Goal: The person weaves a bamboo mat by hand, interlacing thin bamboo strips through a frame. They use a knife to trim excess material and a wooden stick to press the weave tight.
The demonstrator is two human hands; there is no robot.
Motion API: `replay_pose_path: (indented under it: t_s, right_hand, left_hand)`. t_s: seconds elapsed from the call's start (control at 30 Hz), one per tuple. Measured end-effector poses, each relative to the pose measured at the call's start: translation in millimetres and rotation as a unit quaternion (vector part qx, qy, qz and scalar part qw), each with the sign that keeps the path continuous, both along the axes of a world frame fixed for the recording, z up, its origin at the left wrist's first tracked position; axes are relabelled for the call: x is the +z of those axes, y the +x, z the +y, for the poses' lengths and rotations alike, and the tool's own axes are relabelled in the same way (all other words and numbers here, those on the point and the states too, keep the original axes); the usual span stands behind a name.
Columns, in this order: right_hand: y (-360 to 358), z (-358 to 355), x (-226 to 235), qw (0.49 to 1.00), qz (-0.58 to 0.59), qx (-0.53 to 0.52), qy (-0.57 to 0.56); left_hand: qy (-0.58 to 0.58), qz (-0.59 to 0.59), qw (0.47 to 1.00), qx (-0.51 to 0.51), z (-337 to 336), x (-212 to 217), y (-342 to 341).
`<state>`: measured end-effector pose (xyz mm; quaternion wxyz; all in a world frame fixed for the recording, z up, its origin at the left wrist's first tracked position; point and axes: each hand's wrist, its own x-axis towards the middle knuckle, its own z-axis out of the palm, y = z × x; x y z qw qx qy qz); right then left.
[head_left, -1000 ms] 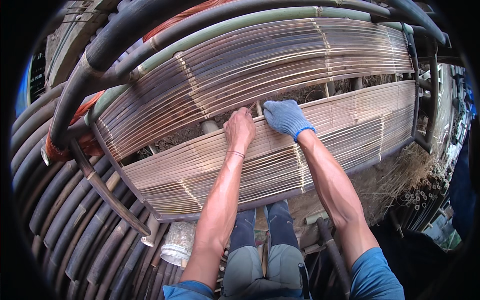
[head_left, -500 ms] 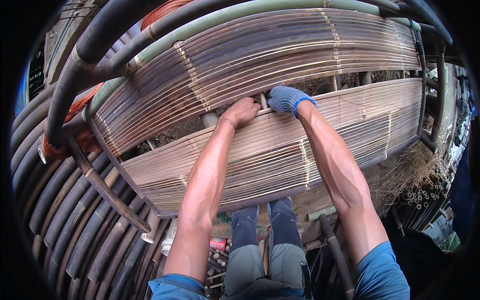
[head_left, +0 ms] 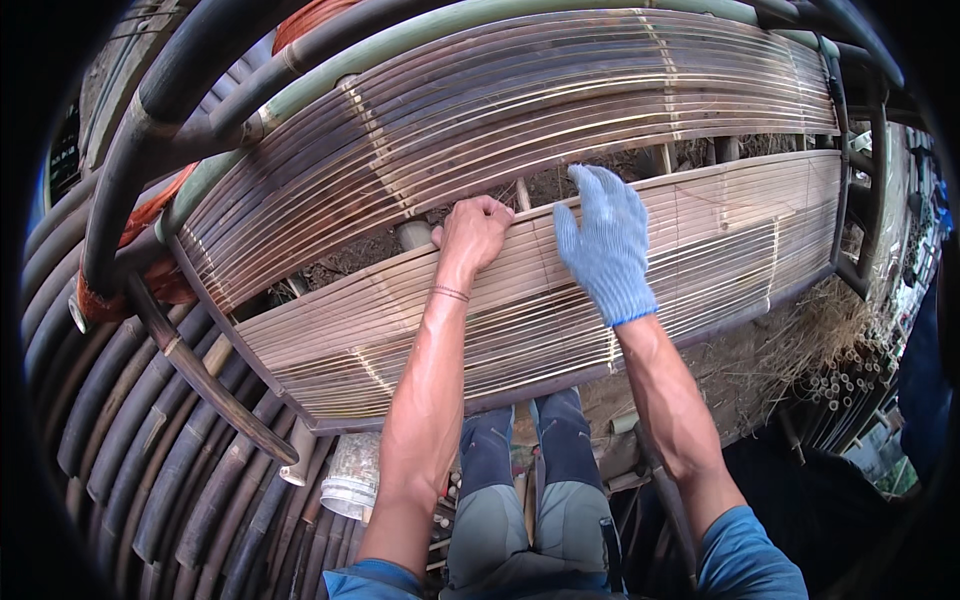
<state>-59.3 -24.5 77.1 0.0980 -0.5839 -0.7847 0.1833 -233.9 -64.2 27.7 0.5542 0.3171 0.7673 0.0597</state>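
Note:
A long frame of narrow bamboo slats spans the view, with a gap between its far slat panel (head_left: 540, 95) and its near slat panel (head_left: 520, 325). At the gap my bare left hand (head_left: 472, 235) is closed over the far edge of the near panel's outermost bamboo slat (head_left: 535, 214); its fingertips are partly hidden. My right hand (head_left: 608, 245), in a blue-grey knitted glove, lies over the near panel with fingers stretched out and the thumb apart. A light cross strut (head_left: 523, 194) shows in the gap beside my left fingers.
Dark bent bamboo poles (head_left: 150, 440) are stacked at the left. A thick dark pole frame (head_left: 150, 110) rises at the upper left, with orange wrapping (head_left: 150, 215). Below stands a white bucket (head_left: 352, 475). Straw (head_left: 825, 330) and cut bamboo ends (head_left: 838, 385) lie at the right.
My right hand has drawn back from the gap and opened out over the near panel. The left hand has stayed at the slat edge, its wrist turned slightly.

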Motion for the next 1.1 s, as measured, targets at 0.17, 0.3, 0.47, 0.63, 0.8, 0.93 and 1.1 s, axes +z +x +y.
replay_pose_path:
  t_s: [0.17, 0.3, 0.47, 0.63, 0.8, 0.93, 1.1]
  right_hand:
    - [0.0, -29.1, -19.9, 0.998, 0.040, 0.010, -0.037]
    - [-7.2, -29.1, -31.8, 0.996, 0.090, 0.014, -0.007]
    - [27.7, -46.5, 15.9, 0.888, 0.345, -0.131, -0.275]
    - [154.3, -110.2, 105.9, 0.477, 0.684, -0.427, -0.349]
    - [307.9, -184.9, 162.4, 0.570, 0.545, -0.497, -0.363]
    - [448.3, -266.6, 190.2, 0.773, 0.030, -0.461, -0.434]
    - [476.0, -305.0, 232.3, 0.883, -0.386, -0.097, -0.251]
  left_hand:
    - [-0.012, -0.165, 0.981, 0.102, 11.6, 0.6, 0.1]
    - [-0.010, -0.262, 0.957, 0.125, 11.5, -1.2, -11.6]
    - [0.012, -0.245, 0.964, 0.099, 10.5, 4.7, -12.4]
    - [0.154, -0.076, 0.981, 0.087, -5.5, -1.4, 2.8]
    - [0.166, 0.079, 0.970, -0.157, -19.1, 1.5, 23.4]
    - [0.157, 0.064, 0.963, -0.210, -25.7, -5.8, 24.4]
    - [0.101, 0.006, 0.982, -0.162, -17.9, 2.7, 15.7]
